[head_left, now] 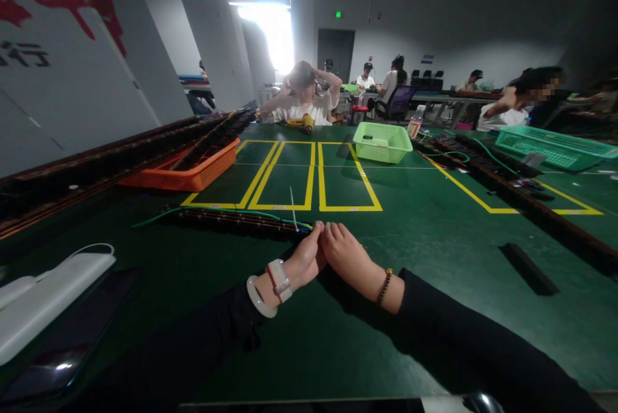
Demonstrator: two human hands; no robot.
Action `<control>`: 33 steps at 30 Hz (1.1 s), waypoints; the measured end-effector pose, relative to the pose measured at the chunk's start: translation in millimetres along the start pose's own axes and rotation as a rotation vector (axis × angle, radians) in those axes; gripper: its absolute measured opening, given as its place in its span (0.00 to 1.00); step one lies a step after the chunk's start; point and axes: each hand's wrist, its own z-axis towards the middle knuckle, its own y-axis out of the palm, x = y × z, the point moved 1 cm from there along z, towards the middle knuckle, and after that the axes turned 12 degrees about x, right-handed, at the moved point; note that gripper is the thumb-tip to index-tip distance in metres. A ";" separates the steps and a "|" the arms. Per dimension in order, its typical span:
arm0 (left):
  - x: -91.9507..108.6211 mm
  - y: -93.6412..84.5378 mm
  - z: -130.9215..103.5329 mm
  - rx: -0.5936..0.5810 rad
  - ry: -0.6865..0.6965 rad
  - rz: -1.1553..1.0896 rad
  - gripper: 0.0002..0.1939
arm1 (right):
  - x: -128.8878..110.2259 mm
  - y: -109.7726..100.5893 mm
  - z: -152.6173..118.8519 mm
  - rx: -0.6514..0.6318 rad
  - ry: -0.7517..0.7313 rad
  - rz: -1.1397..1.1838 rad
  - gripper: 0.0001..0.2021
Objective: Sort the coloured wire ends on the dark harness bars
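My left hand [308, 257], wearing a watch and a white bangle, is closed at the right end of a long dark strip [236, 221]. Coloured wires [305, 227] run from that end into its fingers. My right hand [348, 251], with a beaded bracelet, presses its curled fingers against the left one. What its fingertips pinch is hidden. A white cable tie [293, 210] sticks up from the strip just left of my hands. Along the strip's top lies a green wire [193, 208], its loose end reaching left.
Long dark strips [120, 146] lie across an orange basket [203, 176] at left. A phone [72, 336] and white device [58, 297] lie near left. Farther off are a light green basket [383, 150], a yellow tool [306, 122] and a person [306, 101]. A black piece [528, 269] lies right.
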 end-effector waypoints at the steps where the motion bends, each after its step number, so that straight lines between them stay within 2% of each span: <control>1: -0.1 0.1 -0.2 0.001 0.003 0.006 0.11 | 3.0 -3.1 0.2 -0.011 0.019 0.059 0.18; 5: -0.4 -0.8 0.6 0.004 0.008 0.070 0.11 | 31.3 -17.0 3.9 -0.039 0.195 0.356 0.13; 8: -0.3 -2.5 2.4 -0.103 -0.002 0.151 0.14 | 61.4 -18.9 5.2 -0.090 0.417 0.495 0.14; 10: 0.0 -3.8 3.5 -0.169 -0.010 0.182 0.16 | 78.0 -13.4 3.6 -0.221 0.516 0.588 0.18; 12: 0.3 -4.7 4.4 -0.193 -0.013 0.194 0.18 | 87.7 -4.8 0.4 -0.402 0.542 0.748 0.23; 14: 0.4 -4.6 4.7 -0.204 -0.017 0.202 0.20 | 89.8 3.8 -3.2 -0.562 0.531 0.983 0.25; 16: 0.4 -3.7 4.4 -0.218 -0.020 0.212 0.21 | 86.6 11.2 -6.4 -0.658 0.544 1.207 0.24; 23: -0.1 -0.7 -0.6 -0.244 -0.025 0.227 0.24 | 68.7 26.5 -13.1 -0.774 0.663 1.810 0.17; 26: 0.5 -1.5 -1.9 -0.244 -0.030 0.228 0.24 | 69.4 23.7 -11.8 -0.729 0.661 1.748 0.15; 30: 1.1 -4.9 0.0 -0.219 -0.033 0.226 0.23 | 71.0 8.6 -4.9 -0.543 0.559 1.313 0.11; 33: 0.5 -7.8 2.4 -0.187 -0.033 0.221 0.22 | 66.1 -4.2 -0.7 -0.468 0.499 0.975 0.13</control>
